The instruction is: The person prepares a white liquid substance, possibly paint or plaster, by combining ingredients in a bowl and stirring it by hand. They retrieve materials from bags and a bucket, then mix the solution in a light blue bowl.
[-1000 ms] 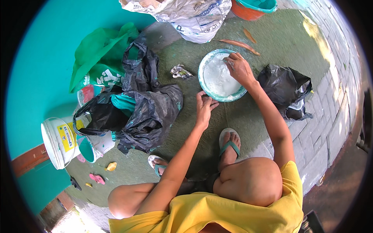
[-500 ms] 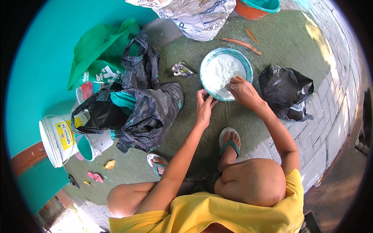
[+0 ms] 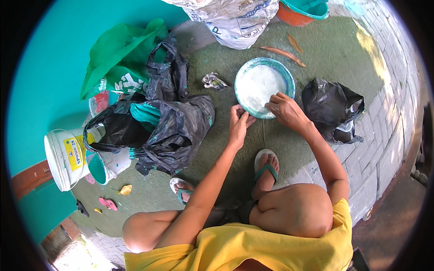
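Observation:
A round blue-green basin [image 3: 241,67] stands on the ground ahead of me, with white powder [image 3: 258,86] spread inside it. My left hand [image 3: 238,125] grips its near-left rim, the thumb and fingers closed about the edge. Over the near-right side of the basin is my right hand [image 3: 289,110], its curled fingertips down at the powder. Whatever those fingers hold, if anything, is hidden under the hand. To the right of the basin lies a crumpled black plastic bag [image 3: 332,104] with something whitish showing inside.
Black plastic bags [image 3: 181,131], a green bag [image 3: 120,54], a white bucket [image 3: 68,158] and a teal-lined container [image 3: 100,169] crowd the left. A white sack [image 3: 239,27] and an orange basin [image 3: 294,17] stand beyond. Crumpled paper [image 3: 214,81] lies left of the basin.
The powder looks flatter and more evenly spread in the basin. My right hand has shifted slightly at the powder; my left keeps its hold on the rim. The whole view has shifted a little.

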The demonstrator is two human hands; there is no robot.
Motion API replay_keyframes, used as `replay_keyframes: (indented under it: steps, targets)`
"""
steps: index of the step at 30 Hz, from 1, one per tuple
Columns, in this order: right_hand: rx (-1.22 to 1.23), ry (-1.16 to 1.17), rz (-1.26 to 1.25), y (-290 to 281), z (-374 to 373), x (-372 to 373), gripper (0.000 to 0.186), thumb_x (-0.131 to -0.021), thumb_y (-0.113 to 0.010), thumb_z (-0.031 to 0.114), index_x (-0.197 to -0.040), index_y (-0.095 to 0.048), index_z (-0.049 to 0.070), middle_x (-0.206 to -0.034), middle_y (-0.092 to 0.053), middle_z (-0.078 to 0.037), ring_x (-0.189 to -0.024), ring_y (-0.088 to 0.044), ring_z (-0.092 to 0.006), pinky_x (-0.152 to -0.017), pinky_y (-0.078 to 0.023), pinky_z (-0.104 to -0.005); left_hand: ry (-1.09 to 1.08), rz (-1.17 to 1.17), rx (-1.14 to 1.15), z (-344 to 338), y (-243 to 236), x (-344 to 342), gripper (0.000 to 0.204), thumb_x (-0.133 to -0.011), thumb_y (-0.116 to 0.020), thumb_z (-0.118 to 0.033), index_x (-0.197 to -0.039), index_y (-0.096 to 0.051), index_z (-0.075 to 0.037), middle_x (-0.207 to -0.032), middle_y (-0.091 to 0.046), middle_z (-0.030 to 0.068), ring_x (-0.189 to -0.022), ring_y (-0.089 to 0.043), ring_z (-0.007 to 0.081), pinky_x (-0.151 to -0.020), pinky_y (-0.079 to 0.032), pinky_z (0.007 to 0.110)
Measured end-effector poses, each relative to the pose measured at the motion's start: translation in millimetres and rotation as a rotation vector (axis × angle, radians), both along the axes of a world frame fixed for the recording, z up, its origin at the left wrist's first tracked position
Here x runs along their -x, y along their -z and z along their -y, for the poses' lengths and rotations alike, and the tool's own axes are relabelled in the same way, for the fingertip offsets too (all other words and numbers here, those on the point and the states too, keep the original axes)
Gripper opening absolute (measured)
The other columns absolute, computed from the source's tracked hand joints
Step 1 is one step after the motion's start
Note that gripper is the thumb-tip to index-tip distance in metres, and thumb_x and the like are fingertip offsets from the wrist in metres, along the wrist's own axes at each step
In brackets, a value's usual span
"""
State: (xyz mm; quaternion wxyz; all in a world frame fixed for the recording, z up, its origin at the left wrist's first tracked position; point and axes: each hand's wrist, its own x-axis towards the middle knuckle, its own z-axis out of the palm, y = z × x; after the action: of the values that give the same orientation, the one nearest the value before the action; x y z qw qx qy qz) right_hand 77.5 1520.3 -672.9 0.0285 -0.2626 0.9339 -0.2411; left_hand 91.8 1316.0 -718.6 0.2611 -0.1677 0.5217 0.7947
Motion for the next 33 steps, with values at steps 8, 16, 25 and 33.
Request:
replay_keyframes:
  steps: [8, 16, 25, 33]
  targets:
    - [0.055, -0.014, -0.098, 16, 0, 54, 0.018, -0.079, -0.064, 0.008, -0.096, -0.066, 0.006, -0.084, -0.056, -0.008, -0.085, -0.055, -0.0253, -0.077, -0.046, -0.0363, 0.008, 0.003, -0.027, 1, 5, 0, 0.024, -0.098, -0.045, -0.012, -0.119, -0.035, -0.007, -0.116, -0.046, 0.0109, -0.103, -0.058, 0.0260, -0.093, -0.051, 0.041]
    - [-0.026, 0.152, -0.295, 20, -14, 81, 0.022, -0.074, -0.061, 0.008, -0.094, -0.069, 0.009, -0.086, -0.059, -0.007, -0.087, -0.057, -0.0245, -0.080, -0.048, -0.0362, -0.011, -0.010, -0.078, -4, 6, 1, 0.020, -0.097, -0.044, -0.007, -0.115, -0.035, -0.005, -0.115, -0.046, 0.0116, -0.107, -0.055, 0.0251, -0.099, -0.047, 0.043]
    - [-0.058, 0.385, -0.154, 21, -24, 28, 0.013, -0.079, -0.062, 0.007, -0.090, -0.066, 0.002, -0.087, -0.059, -0.013, -0.089, -0.058, -0.0310, -0.077, -0.049, -0.0403, -0.209, 0.168, -0.164, -33, 6, -23, 0.017, -0.097, -0.042, -0.004, -0.112, -0.035, -0.004, -0.115, -0.043, 0.0120, -0.109, -0.053, 0.0241, -0.103, -0.045, 0.043]
    - [0.174, 0.528, -0.027, 22, 15, -6, 0.013, -0.081, -0.062, 0.009, -0.089, -0.065, -0.001, -0.085, -0.062, -0.019, -0.083, -0.060, -0.0366, -0.072, -0.050, -0.0437, -0.124, 0.076, 0.127, 4, -1, 22, 0.037, -0.090, -0.048, -0.023, -0.121, -0.039, -0.005, -0.115, -0.050, 0.0092, -0.100, -0.053, 0.0184, -0.085, -0.049, 0.036]
